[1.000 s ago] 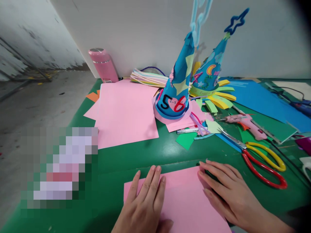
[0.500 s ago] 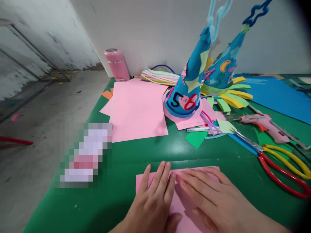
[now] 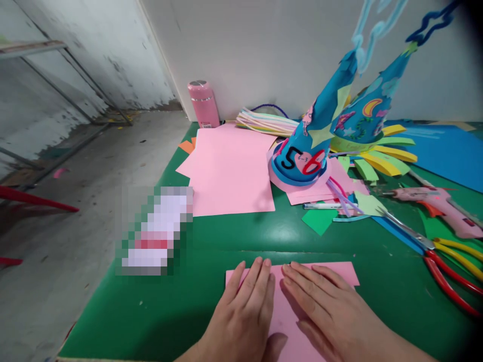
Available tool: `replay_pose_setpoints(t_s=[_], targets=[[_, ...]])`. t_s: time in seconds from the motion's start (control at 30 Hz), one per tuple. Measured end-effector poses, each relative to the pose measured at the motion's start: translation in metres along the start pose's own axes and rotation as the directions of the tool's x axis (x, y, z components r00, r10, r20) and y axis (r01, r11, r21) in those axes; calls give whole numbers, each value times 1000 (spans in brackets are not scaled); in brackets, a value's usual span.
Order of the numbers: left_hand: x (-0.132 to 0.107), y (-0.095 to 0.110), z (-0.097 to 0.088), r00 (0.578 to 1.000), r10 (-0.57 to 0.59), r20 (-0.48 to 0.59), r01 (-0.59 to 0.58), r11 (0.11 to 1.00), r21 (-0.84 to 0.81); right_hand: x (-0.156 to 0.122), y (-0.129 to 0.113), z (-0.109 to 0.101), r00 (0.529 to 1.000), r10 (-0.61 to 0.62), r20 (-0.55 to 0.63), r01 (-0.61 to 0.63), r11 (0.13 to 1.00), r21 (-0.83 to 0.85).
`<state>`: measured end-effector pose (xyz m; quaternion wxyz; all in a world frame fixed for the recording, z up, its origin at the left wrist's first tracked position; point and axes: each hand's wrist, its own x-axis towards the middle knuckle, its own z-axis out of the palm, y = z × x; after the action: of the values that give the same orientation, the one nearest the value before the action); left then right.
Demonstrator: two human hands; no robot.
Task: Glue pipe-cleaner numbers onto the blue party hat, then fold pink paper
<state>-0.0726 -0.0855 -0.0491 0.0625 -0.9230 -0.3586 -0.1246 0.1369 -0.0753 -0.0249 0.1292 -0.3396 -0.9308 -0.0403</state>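
Note:
Both hands lie on a piece of pink paper [image 3: 290, 347] at the front of the green table. My left hand [image 3: 241, 311] rests flat on its left part, fingers stretched toward the far edge. On the right part, my right hand [image 3: 328, 306] presses with straight fingers angled to the left. The paper's top strip shows between and beyond the fingertips, and its right corner sticks out past my right hand. My palms hide much of the sheet, so I cannot tell how it is folded.
Larger pink sheets [image 3: 234, 176] lie farther back, beside a blue cone hat [image 3: 313, 136] and a second decorated hat [image 3: 366, 110]. Scissors [image 3: 430, 246] and a pink glue gun [image 3: 441, 201] are at the right. A pink flask [image 3: 204, 105] stands by the wall.
The view has swung left, so everything sits farther right in the picture. My right hand has slid slightly along the paper, uncovering its right corner; both hands stay flat on it.

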Motion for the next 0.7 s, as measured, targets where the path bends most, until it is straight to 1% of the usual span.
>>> replay_pose_setpoints(t_s=[0.07, 0.13, 0.17, 0.2, 0.23, 0.27, 0.3, 0.33, 0.37, 0.4, 0.43, 0.47, 0.53, 0.63, 0.7], targets=[[-3, -4, 0, 998, -41, -52, 40, 999, -24, 0, 1, -1, 1000, -12, 5, 12, 1000, -6], [-2, -11, -4, 986, -138, -96, 133, 989, -58, 0, 1, -2, 1000, -25, 11, 25, 1000, -3], [2, -15, -8, 974, -204, -95, 197, 977, -77, 0, 1, -3, 999, -28, 19, 28, 1000, 3], [7, -20, -12, 961, -271, -64, 264, 960, -98, 0, 1, -4, 999, -28, 28, 28, 1000, 11], [14, -25, -17, 951, -309, 2, 308, 945, -113, 1, 1, -4, 999, -28, 33, 27, 999, 22], [22, -30, -23, 933, -331, 144, 349, 928, -128, 1, 1, -5, 999, -26, 37, 25, 999, 31], [31, -35, -29, 902, -323, 287, 375, 915, -150, 1, 1, -5, 999, -24, 38, 22, 999, 41], [40, -39, -34, 863, -304, 403, 394, 905, -161, 2, 1, -6, 999, -21, 37, 19, 998, 52], [47, -42, -39, 825, -295, 483, 415, 895, -162, 2, 1, -6, 999, -17, 37, 15, 998, 61], [54, -45, -43, 796, -275, 539, 420, 892, -166, 2, 0, -6, 999, -13, 37, 10, 998, 70], [59, -47, -45, 778, -250, 577, 417, 892, -176, 1, 0, -7, 999, -8, 37, 5, 997, 76], [63, -48, -46, 766, -227, 602, 413, 891, -189, 1, 0, -7, 999, -4, 38, 1, 997, 79], [66, -50, -46, 756, -183, 629, 408, 883, -234, 0, 0, -7, 999, 1, 39, -4, 997, 80], [67, -52, -45, 755, -147, 639, 432, 845, -315, -1, 0, -7, 1000, 6, 26, -9, 995, 95], [66, -52, -47, 754, -151, 640, 464, 812, -355, -1, 0, -8, 1000, 17, -3, -17, 991, 130]])
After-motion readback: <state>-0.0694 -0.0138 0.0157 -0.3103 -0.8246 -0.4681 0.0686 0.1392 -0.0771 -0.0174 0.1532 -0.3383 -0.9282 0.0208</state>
